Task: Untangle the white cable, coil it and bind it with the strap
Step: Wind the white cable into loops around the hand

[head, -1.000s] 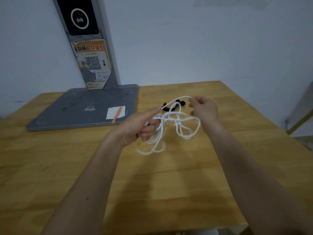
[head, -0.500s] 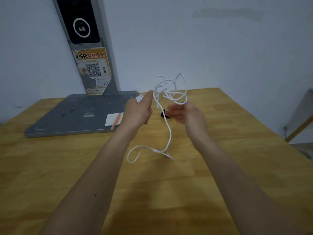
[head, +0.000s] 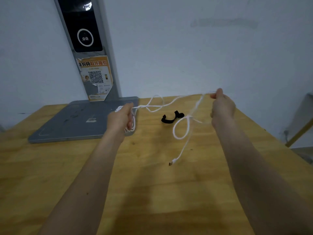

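Head view: wooden table [head: 152, 192] against pale wall [head: 203, 56].

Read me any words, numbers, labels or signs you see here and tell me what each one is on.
"身份码取件指引": headline on the orange poster stuck to the grey stand.
QR code on the same poster: a code, not readable text.
Small print beneath the QR code: too small to read.
Sticker on the grey base plate: too blurred to read.
Black screen on the stand: a white ring icon, no words.
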